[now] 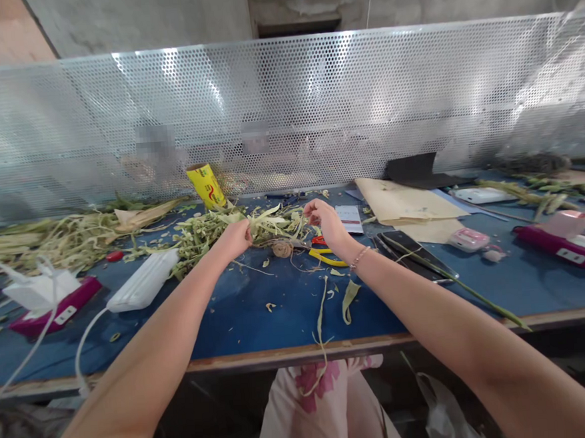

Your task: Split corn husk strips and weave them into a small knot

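My left hand (235, 238) is closed on one end of a bundle of pale green leaf strips (277, 223). My right hand (325, 221) pinches the other end of the same bundle, fingers curled. Both hands hover just above the blue table (259, 308), about a hand's width apart. A ball of brown twine (282, 249) lies right below the bundle. Yellow-handled scissors (328, 256) lie beside my right wrist, which wears a thin bracelet.
Heaps of leaves (63, 238) cover the left of the table. A yellow roll (206, 185) stands at the perforated metal screen (284, 106). White chargers, pink devices (562, 243), brown paper (404, 201), a black phone (415, 250) and a long green stalk (478, 296) lie around.
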